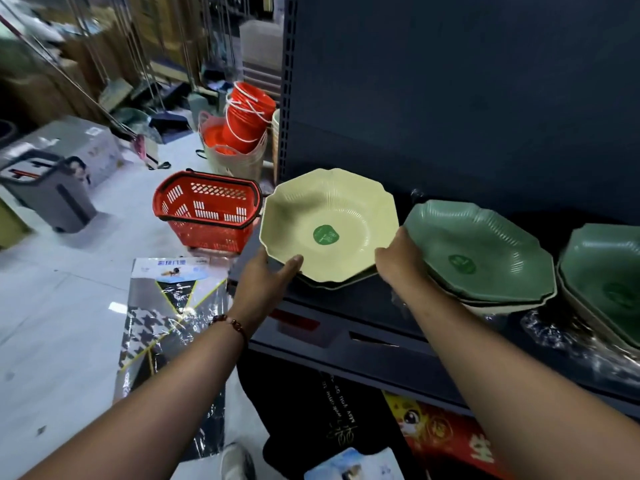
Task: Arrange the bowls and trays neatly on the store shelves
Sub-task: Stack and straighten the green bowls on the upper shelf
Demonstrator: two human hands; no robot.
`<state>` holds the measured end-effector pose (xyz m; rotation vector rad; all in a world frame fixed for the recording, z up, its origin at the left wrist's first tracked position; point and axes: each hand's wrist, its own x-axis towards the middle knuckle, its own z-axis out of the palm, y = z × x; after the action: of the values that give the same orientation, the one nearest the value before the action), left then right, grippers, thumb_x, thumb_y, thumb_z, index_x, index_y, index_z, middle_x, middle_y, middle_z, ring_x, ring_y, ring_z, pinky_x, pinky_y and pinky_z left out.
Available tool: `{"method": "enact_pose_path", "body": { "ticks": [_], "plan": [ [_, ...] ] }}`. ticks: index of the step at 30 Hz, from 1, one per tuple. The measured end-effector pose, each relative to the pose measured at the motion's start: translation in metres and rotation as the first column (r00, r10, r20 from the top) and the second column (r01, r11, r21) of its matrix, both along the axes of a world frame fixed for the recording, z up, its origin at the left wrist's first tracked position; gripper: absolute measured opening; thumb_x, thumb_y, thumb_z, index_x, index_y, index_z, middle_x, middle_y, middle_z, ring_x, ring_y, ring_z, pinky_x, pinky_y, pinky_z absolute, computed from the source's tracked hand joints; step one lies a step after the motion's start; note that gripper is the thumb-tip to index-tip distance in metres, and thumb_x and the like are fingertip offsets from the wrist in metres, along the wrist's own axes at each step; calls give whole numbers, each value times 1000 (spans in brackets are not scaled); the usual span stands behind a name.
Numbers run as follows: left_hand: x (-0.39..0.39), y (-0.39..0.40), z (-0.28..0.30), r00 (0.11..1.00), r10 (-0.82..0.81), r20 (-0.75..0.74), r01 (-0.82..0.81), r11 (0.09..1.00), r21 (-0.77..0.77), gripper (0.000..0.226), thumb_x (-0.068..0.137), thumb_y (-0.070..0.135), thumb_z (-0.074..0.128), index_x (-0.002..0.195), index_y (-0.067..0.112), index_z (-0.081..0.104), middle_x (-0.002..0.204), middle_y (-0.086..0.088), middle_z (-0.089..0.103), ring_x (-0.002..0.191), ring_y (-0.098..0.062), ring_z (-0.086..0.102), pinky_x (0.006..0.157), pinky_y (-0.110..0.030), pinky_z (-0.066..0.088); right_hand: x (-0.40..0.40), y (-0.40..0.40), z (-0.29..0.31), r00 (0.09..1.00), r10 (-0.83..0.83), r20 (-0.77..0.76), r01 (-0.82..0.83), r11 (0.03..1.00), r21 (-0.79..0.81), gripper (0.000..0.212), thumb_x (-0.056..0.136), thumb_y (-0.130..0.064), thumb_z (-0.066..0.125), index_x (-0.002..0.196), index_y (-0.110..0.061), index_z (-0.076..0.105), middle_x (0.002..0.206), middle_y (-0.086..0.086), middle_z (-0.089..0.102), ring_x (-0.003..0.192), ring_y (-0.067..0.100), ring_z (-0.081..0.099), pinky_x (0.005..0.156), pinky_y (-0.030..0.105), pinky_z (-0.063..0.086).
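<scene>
I hold a pale yellow bowl [329, 225] by its near rim, my left hand [265, 284] with the thumb over the edge, my right hand [401, 259] gripping the other side. It sits atop another bowl on the dark shelf [346, 306]. Green bowls [479, 251] are stacked just beside it. A red basket [207, 209] stands on the floor.

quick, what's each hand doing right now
Left hand: closed on the near-left rim of the pale yellow bowl.
Right hand: gripping the same bowl's right rim.
</scene>
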<state>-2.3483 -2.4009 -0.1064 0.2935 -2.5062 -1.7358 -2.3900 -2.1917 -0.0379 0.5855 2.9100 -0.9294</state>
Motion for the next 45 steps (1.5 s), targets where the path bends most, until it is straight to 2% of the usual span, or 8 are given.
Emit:
{"method": "enact_pose_path", "body": {
  "ticks": [5, 12, 15, 20, 25, 33, 39, 45],
  "plan": [
    [-11, 4, -9, 999, 14, 32, -13, 999, -34, 50, 85, 35, 69, 130, 22, 52, 115, 7, 66, 105, -13, 61, 85, -26, 44, -1, -6, -10, 988, 27, 149, -48, 989, 139, 66, 94, -13, 49, 148, 2, 14, 146, 21, 37, 124, 36, 47, 89, 35, 43],
    [-5, 10, -1, 1000, 19, -18, -22, 981, -191, 51, 87, 31, 65, 134, 18, 47, 120, -2, 64, 109, -23, 60, 88, -37, 50, 13, -1, -9, 946, 195, 258, -229, 967, 109, 52, 86, -24, 51, 134, -8, 43, 139, 19, 41, 116, 35, 50, 89, 34, 43],
    [7, 21, 8, 1000, -3, -8, -1, 888, -459, 60, 88, 35, 64, 137, 9, 44, 127, -20, 54, 114, -38, 53, 90, -43, 47, 26, 10, 1, 933, 282, 224, -301, 952, 55, 44, 83, -28, 52, 125, -14, 50, 130, 16, 49, 109, 32, 53, 82, 31, 45],
    [28, 55, 36, 975, -203, -85, 78, 680, -729, 64, 87, 36, 65, 141, 10, 43, 141, -26, 44, 124, -43, 47, 98, -51, 42, 64, 37, 20, 867, 483, 124, -498, 843, 200, 62, 93, -29, 51, 148, -14, 26, 154, 12, 25, 140, 32, 28, 109, 41, 33],
    [35, 121, 68, 867, -499, -5, 285, 504, -816, 67, 92, 43, 54, 150, 20, 29, 155, -16, 29, 139, -36, 32, 111, -47, 31, 99, 93, 33, 867, 487, 100, -489, 800, 346, 66, 98, -29, 44, 153, -21, 10, 161, 7, 11, 148, 27, 6, 120, 40, 7],
    [39, 272, 98, 600, -798, 56, 384, 226, -895, 64, 96, 52, 37, 151, 28, 16, 160, -7, 15, 146, -30, 16, 118, -43, 13, 153, 245, 47, 981, 178, 82, -195, 879, 434, 62, 98, -32, 38, 153, -24, 9, 161, 1, 8, 148, 22, 1, 119, 38, -2],
    [37, 392, 101, 443, -896, 16, 337, 149, -930, 61, 97, 46, 40, 150, 21, 25, 156, -9, 25, 141, -32, 23, 115, -45, 19, 178, 356, 41, 996, -20, 87, -32, 830, 557, 63, 99, -35, 36, 153, -20, 8, 161, 5, 6, 147, 31, -4, 120, 45, 4],
    [21, 446, 66, 399, -917, -1, 344, 151, -926, 47, 96, 45, 36, 132, 20, 50, 139, -4, 49, 135, -27, 37, 115, -50, 16, 177, 399, 28, 987, 141, 74, -156, 774, 614, 48, 99, -33, 34, 145, -21, 31, 154, 6, 29, 146, 30, 15, 119, 51, 2]
  ]
}}
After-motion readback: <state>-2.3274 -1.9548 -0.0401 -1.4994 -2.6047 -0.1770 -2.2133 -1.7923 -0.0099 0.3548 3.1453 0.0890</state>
